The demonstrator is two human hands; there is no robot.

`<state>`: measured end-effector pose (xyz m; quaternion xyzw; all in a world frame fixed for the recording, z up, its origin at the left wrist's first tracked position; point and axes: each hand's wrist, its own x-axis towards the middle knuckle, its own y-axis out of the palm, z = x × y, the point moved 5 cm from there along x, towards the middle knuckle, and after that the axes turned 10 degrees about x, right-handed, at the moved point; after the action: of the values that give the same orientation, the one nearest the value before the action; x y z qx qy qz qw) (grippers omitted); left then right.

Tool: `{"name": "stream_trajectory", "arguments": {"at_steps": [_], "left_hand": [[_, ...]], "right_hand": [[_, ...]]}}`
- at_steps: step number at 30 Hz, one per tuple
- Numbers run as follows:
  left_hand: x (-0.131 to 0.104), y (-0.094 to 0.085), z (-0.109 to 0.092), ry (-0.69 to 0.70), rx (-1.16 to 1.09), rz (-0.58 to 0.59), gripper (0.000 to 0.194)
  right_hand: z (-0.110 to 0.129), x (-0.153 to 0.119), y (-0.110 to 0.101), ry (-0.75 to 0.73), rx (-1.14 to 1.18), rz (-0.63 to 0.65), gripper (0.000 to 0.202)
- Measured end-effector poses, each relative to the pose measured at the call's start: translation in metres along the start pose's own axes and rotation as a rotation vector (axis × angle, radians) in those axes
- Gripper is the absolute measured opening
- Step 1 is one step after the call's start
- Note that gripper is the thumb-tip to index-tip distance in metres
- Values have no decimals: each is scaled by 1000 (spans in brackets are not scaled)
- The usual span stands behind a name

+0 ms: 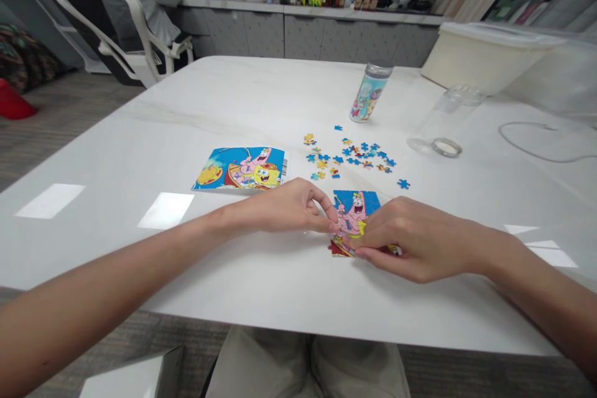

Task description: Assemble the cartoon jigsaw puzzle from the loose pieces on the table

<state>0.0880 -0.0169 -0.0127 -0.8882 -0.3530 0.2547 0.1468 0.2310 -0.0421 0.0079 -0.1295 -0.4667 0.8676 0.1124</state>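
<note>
A partly joined jigsaw (pixel 353 206) with a pink cartoon figure lies flat on the white table, between my hands. My left hand (pixel 298 206) touches its left edge, thumb and index fingertips close together; whether a piece is between them is too small to tell. My right hand (pixel 410 236) lies over the lower right part and hides it, its fingertips pressed on the pieces. Several loose blue and yellow pieces (pixel 365 147) are scattered beyond the jigsaw. To the left lies a picture sheet (pixel 242 168) showing cartoon figures and a burger.
On the white table (pixel 233 286) a cartoon-printed tube (pixel 368 94) stands behind the pieces. Right of it are a clear container (pixel 445 113), a round lid (pixel 446 147), a cable (pixel 536 152) and a cream box (pixel 485 59). A person sits in a chair (pixel 140 18) at back left.
</note>
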Motion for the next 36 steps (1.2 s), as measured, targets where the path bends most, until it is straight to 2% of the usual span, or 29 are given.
{"name": "stream_trajectory", "arguments": {"at_steps": [5,10,14,18,22,25,27,29,32,34,36], "left_hand": [[-4,0,-1,-41,-211,-21,19],[-6,-2,0,-20,-413,-77,25],[-6,-5,2,14,-519,-157,25],[-6,-5,2,1,-485,-188,24],[-6,-5,1,-27,-296,-197,22],[-9,-7,3,-40,-12,-235,22],[-13,-8,-1,85,252,-282,23],[-20,-4,-9,324,519,-301,27],[-28,9,-13,599,746,-225,23],[-30,14,-13,661,797,-166,14],[-29,16,-14,684,814,-116,14]], "right_hand": [[1,0,-2,-23,35,-62,29],[0,0,-12,56,158,-226,21],[-12,2,-15,271,456,-459,18],[-24,5,-9,335,802,-580,15],[-31,7,-9,328,913,-604,17],[-33,6,-11,332,893,-610,19],[-34,6,-13,328,844,-619,18],[-34,5,-15,317,785,-637,16],[-34,4,-16,295,733,-631,16],[-34,5,-16,290,720,-611,17],[-34,5,-15,298,718,-608,19]]}}
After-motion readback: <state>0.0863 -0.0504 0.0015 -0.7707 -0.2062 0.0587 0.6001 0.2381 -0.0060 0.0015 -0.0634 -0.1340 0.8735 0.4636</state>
